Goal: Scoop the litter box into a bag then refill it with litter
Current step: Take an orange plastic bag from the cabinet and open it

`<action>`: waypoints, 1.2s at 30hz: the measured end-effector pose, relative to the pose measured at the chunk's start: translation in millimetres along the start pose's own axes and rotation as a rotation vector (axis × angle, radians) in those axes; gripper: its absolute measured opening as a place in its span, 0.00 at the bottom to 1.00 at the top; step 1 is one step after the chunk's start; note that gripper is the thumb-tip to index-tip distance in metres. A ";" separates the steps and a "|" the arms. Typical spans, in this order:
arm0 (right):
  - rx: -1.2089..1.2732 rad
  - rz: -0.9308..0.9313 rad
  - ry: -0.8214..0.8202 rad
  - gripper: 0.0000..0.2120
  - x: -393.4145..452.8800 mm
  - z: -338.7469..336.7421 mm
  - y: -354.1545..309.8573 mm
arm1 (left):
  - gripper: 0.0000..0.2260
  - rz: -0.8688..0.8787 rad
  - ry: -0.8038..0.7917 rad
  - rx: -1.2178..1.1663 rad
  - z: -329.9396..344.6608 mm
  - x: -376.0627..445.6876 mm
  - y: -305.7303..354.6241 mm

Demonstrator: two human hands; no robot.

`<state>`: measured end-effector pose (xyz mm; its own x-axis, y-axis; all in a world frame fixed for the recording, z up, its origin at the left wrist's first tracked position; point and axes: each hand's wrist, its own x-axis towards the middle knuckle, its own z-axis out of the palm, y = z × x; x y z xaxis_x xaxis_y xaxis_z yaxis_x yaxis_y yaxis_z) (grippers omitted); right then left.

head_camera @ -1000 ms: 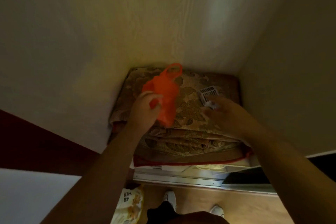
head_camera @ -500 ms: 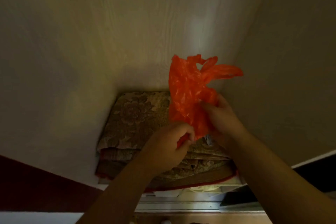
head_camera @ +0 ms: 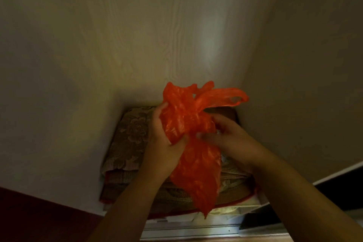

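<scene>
Hands working an orange plastic bag [head_camera: 188,124] open above a folded patterned blanket [head_camera: 129,139]: left hand [head_camera: 165,143] and right hand [head_camera: 227,135] each pinch crumpled film, apparently separating its mouth for scooping. Litter box not visible.

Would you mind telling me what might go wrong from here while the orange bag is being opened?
1. The orange bag looks thin and is bunched tight between the left hand and right hand; pulling hard may tear it.
2. The light is dim, so its mouth may be hard to find.
3. Its tail dangles over the folded patterned fabric and may snag.
</scene>
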<state>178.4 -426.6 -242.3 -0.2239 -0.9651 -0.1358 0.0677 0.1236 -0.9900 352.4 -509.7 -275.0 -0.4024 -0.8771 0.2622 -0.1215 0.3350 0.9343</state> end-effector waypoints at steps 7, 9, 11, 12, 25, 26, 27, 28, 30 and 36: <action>0.013 -0.059 0.110 0.24 2.0 5.5 -7.4 | 0.31 0.055 -0.217 0.185 5.6 -4.4 7.1; -0.026 -0.050 0.142 0.16 2.3 10.8 -6.9 | 0.25 0.074 -0.235 0.230 6.2 -6.6 13.9; 0.013 -0.045 0.187 0.12 1.6 14.2 -6.1 | 0.24 0.102 -0.239 0.294 6.6 -8.3 15.2; 0.042 -0.033 0.185 0.11 1.4 15.3 -5.0 | 0.28 0.122 -0.246 0.322 6.9 -9.0 15.2; -0.107 -0.098 0.230 0.36 -4.0 2.7 -6.9 | 0.21 0.050 0.041 0.208 -10.3 -0.8 16.1; -0.112 -0.116 0.193 0.39 -4.8 1.3 -7.1 | 0.20 0.049 0.055 0.203 -11.5 0.8 17.4; -0.108 -0.114 0.127 0.38 -6.9 1.6 -8.4 | 0.19 0.059 0.074 0.199 -11.5 2.5 18.8; -0.093 -0.088 0.042 0.37 -9.6 3.7 -10.9 | 0.18 0.062 0.098 0.185 -10.9 4.0 20.4; -0.089 -0.001 -0.152 0.39 -15.6 11.2 -14.9 | 0.17 0.011 0.141 0.086 -9.2 5.2 24.8; -0.090 -0.030 -0.207 0.53 -20.3 18.2 -1.7 | 0.23 0.076 0.056 -0.216 -15.7 0.7 23.9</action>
<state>200.6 -411.5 -237.1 -0.0200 -0.9943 -0.1050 -0.0251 0.1055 -0.9941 363.4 -507.7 -248.8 -0.3509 -0.8721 0.3411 0.1065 0.3247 0.9398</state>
